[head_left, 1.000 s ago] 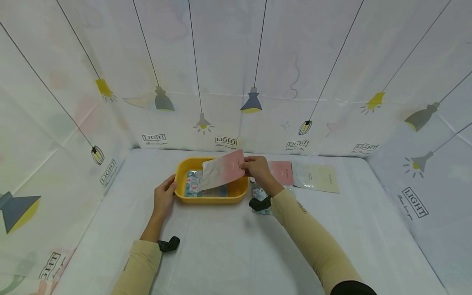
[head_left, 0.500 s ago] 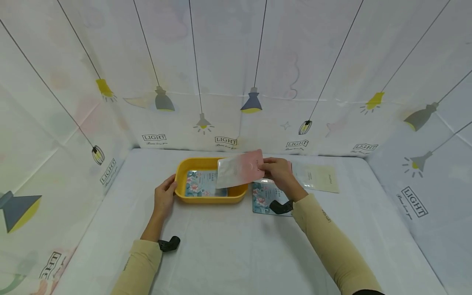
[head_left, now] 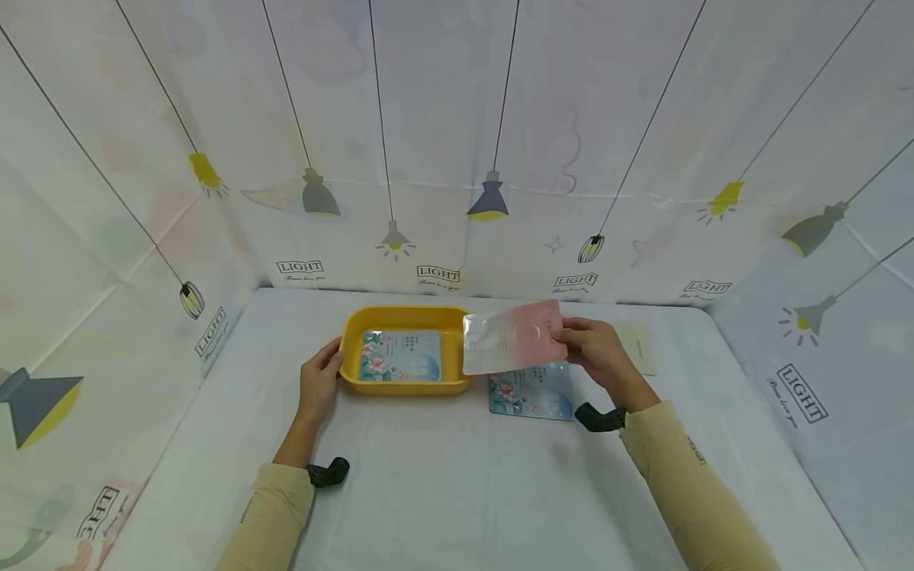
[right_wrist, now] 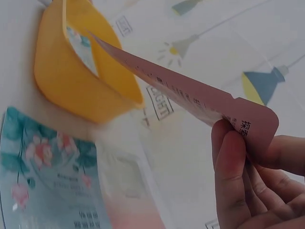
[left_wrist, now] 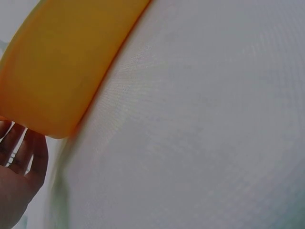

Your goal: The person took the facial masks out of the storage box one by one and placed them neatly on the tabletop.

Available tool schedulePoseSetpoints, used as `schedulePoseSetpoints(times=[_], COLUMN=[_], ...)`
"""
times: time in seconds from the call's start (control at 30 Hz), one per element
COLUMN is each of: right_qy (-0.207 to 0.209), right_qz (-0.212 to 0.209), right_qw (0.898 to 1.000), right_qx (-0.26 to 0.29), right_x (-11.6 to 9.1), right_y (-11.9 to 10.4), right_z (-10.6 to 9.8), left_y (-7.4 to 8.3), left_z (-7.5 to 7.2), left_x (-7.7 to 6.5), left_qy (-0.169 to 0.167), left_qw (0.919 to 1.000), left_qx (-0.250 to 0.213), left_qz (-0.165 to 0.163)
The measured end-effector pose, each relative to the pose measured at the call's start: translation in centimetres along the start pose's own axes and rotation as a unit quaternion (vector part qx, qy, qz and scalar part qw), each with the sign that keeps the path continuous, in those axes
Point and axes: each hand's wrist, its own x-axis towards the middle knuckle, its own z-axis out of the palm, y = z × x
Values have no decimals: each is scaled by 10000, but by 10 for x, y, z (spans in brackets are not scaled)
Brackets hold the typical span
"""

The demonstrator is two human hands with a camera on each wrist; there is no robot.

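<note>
My right hand (head_left: pixel 603 353) pinches the pink end of a pink-and-white sheet-mask packet (head_left: pixel 512 337) between thumb and fingers. The packet hangs over the right end of a yellow plastic tray (head_left: pixel 407 388) and over the table beside it; the right wrist view shows it edge-on, raised and slightly bent. My left hand (head_left: pixel 317 388) holds the tray's left end, its fingers (left_wrist: pixel 38 155) at the end wall in the left wrist view. Inside the tray lies a blue floral mask packet (head_left: pixel 401 357). Another blue floral packet (head_left: pixel 531 394) lies on the table, right of the tray.
A pale yellow packet (head_left: pixel 638 345) lies behind my right hand, partly hidden. In the right wrist view another pink-and-white packet (right_wrist: pixel 131 205) lies beside the blue one. The white-covered table (head_left: pixel 428 476) meets a lamp-printed cloth wall (head_left: pixel 643 262) at the back and sides.
My right hand has carried the pink packet rightward from above the tray's middle to its right end, uncovering the blue packet inside. My left hand has stayed at the tray's left end.
</note>
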Motion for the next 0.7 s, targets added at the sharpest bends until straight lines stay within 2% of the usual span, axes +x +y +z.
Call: schedulePoseSetpoints(times=[0.17,0.4,0.57,0.7], right_qy=[111,180,188,259], right_qz=[-39,212,210,324], right_qw=[9998,9993,9989,9990], right_qx=[-186,-242,-375,-170], right_x=[-10,-19,-22,-26], right_y=[6,13,18,24], right_z=[-23,-53,-74,-91], left_y=[-1,1,0,-1], left_z=[1,2,2,2], left_x=[0,-1,-1,0], left_qy=[78,54,59,52], left_qw=[9999,9999,10000,10000], left_qx=[48,80,14,18], left_qz=[-40,-56,-7,-18])
